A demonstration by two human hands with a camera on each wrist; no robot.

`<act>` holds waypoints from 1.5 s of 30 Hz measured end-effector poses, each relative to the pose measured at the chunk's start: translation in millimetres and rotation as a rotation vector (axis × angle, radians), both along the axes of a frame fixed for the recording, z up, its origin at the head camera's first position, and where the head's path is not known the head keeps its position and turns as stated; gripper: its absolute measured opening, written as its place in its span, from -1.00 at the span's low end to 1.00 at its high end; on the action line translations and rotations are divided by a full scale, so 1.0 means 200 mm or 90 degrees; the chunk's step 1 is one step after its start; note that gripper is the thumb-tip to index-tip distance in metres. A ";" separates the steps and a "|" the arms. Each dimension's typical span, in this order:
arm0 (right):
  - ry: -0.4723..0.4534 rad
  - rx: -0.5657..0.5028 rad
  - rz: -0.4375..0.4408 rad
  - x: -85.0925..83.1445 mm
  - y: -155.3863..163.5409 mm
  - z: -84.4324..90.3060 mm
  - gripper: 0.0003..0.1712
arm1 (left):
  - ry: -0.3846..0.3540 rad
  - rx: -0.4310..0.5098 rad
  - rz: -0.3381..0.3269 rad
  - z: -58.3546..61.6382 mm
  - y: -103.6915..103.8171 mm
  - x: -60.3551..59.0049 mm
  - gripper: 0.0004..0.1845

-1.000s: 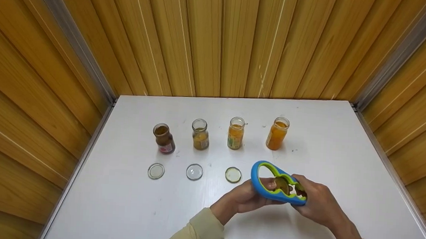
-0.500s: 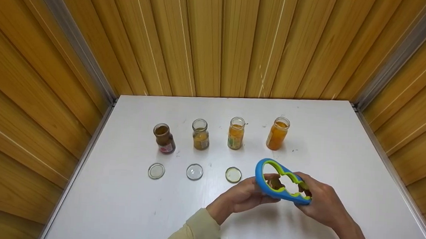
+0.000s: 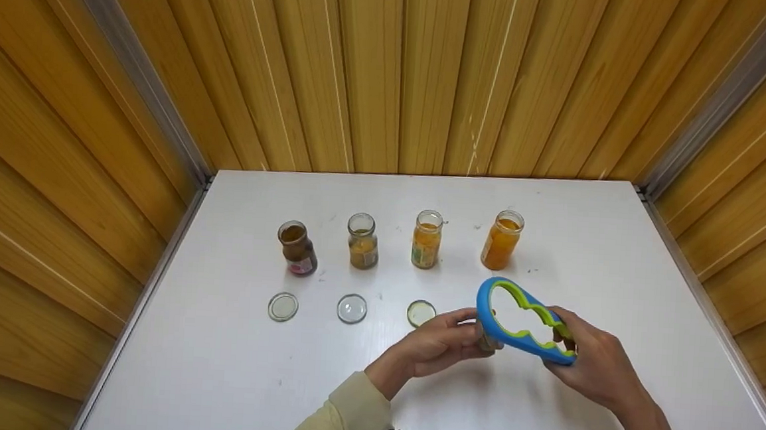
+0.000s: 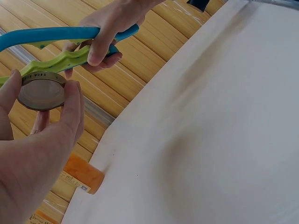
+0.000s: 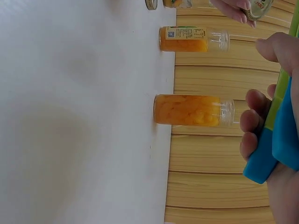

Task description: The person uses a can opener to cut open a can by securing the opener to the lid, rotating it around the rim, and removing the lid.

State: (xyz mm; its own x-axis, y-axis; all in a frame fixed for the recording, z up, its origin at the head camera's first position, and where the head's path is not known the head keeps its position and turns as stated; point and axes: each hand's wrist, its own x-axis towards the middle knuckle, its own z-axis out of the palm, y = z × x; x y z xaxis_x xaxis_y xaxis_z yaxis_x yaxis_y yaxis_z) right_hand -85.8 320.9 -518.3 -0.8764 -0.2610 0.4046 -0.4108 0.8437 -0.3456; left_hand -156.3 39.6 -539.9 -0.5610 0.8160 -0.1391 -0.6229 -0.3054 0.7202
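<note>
Between the fingertips of my left hand point(image 3: 435, 346) is a round metal jar lid point(image 4: 42, 95), its pale inner face turned toward the left wrist camera. In the head view the lid is mostly hidden behind a blue and green jar opener point(image 3: 527, 344). My right hand point(image 3: 603, 365) grips the narrow end of this opener, fingers and thumb around it. The opener's wide loop reaches left, right beside the lid and the left fingertips. Both hands are raised over the white table's front right part.
Across the table point(image 3: 214, 357) stand uncapped glass jars in a row: a brown one point(image 3: 298, 253), a dull yellow one point(image 3: 363, 252), an orange one with a label point(image 3: 425, 247) and a fuller orange one point(image 3: 501, 247). Lids point(image 3: 283, 307) lie before the three left jars. Wood-patterned walls surround the table.
The jar opener and my right hand have moved right and slightly up. The lid, earlier seen through the opener's openings, has come out leftward in my left hand.
</note>
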 end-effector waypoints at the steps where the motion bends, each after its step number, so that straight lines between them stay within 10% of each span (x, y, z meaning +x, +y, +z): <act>1: 0.001 0.001 -0.004 0.00 0.01 0.00 -0.07 | 0.002 -0.002 0.003 0.00 0.00 0.00 -0.56; 24: 0.053 -0.033 -0.107 0.06 0.22 -0.06 -0.08 | 0.060 -0.079 0.157 0.02 0.01 -0.06 -0.59; 45: -0.011 -0.057 -0.258 0.09 0.38 -0.10 -0.11 | 0.345 -0.402 0.199 0.14 0.18 -0.08 -0.48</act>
